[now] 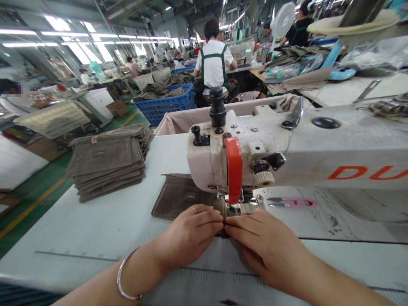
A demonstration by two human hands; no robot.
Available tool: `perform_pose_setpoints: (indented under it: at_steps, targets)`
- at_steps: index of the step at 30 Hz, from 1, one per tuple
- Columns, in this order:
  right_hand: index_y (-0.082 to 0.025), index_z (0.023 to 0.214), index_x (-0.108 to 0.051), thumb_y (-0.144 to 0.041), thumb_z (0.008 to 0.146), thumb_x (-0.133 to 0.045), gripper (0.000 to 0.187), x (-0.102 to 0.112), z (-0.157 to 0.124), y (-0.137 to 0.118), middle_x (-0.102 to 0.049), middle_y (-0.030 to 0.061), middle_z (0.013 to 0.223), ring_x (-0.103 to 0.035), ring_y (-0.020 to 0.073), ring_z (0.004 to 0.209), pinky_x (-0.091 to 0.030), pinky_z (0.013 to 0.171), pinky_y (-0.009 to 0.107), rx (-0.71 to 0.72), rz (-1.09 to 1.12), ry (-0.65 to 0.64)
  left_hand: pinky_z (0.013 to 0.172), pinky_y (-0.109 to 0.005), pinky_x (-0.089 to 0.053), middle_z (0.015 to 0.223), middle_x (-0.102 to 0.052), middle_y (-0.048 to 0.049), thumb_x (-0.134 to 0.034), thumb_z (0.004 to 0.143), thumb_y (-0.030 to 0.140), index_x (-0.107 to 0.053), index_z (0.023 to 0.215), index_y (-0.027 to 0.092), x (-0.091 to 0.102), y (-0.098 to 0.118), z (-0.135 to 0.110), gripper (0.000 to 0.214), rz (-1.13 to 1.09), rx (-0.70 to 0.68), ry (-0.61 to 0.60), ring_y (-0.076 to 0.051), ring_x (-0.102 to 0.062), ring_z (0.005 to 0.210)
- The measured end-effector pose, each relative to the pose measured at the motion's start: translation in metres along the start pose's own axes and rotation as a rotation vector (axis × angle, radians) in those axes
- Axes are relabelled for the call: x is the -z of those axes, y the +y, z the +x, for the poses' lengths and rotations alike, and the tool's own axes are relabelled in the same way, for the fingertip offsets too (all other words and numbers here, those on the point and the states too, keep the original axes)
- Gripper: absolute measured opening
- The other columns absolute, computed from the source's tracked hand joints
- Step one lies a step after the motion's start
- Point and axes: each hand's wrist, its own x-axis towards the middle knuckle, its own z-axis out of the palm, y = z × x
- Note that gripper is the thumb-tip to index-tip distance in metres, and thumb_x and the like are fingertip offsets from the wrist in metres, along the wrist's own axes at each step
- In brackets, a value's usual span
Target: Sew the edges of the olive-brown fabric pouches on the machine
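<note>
Hands meet at the needle of the cream industrial sewing machine (255, 157): left hand (188, 233) and right hand (264, 246) lie flat, fingers together, pressing the brown-grey fabric panel (178, 197) onto the white worktop (95, 229). Soft and limp, it likely handles best pinned near its edge. Pink thread snips (291, 202) lie beside; a stack of similar fabric panels (108, 163) sits left.

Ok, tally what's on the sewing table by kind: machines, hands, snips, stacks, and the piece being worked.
Sewing machine: 1
Person's hands at the needle, left hand and right hand: 2
Brown fabric piece under the presser foot: 1
Stack of brown fabric pieces: 1
Pink thread snips: 1
Total: 6
</note>
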Motion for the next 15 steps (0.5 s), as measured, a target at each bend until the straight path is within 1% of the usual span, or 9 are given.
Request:
perform_pose_setpoints:
  at_steps: [3, 8, 11, 15]
  targets:
    - [-0.018, 0.119, -0.059, -0.013, 0.087, -0.044, 0.036, -0.003, 0.001, 0.0, -0.065, 0.008, 0.113, -0.059, 0.0245, 0.097, -0.048, 0.082, 0.045, -0.022, -0.017, 0.019, 0.101, -0.032, -0.049, 0.11, -0.07, -0.0076, -0.047, 0.092, 0.009, -0.064, 0.109, 0.013, 0.0, -0.003, 0.0, 0.024, -0.012, 0.024, -0.016, -0.015, -0.062, 0.107]
    - [-0.014, 0.118, -0.06, -0.015, 0.088, -0.046, 0.033, -0.011, 0.003, 0.004, -0.064, 0.0121, 0.105, -0.058, 0.027, 0.096, -0.049, 0.082, 0.046, -0.062, -0.099, 0.075, 0.1, -0.031, -0.049, 0.111, -0.07, -0.0064, -0.044, 0.093, 0.009, -0.064, 0.108, 0.016, -0.001, -0.014, 0.004, 0.026, -0.016, 0.055, -0.019, -0.015, -0.063, 0.108]
    - [-0.015, 0.12, -0.059, -0.017, 0.09, -0.047, 0.033, -0.015, 0.005, 0.009, -0.063, 0.0113, 0.104, -0.056, 0.0279, 0.098, -0.049, 0.085, 0.048, -0.101, -0.116, 0.048, 0.098, -0.031, -0.05, 0.111, -0.07, -0.0057, -0.046, 0.093, 0.012, -0.066, 0.105, 0.017, -0.002, -0.022, 0.008, 0.023, -0.022, 0.073, -0.005, -0.015, -0.063, 0.107]
    - [-0.014, 0.123, -0.056, -0.018, 0.09, -0.047, 0.035, -0.017, 0.007, 0.011, -0.062, 0.013, 0.11, -0.056, 0.03, 0.1, -0.049, 0.084, 0.05, -0.139, -0.158, 0.04, 0.098, -0.03, -0.049, 0.11, -0.07, -0.004, -0.047, 0.093, 0.013, -0.068, 0.102, 0.017, -0.003, -0.033, 0.015, 0.023, -0.02, 0.091, 0.0, -0.015, -0.063, 0.107]
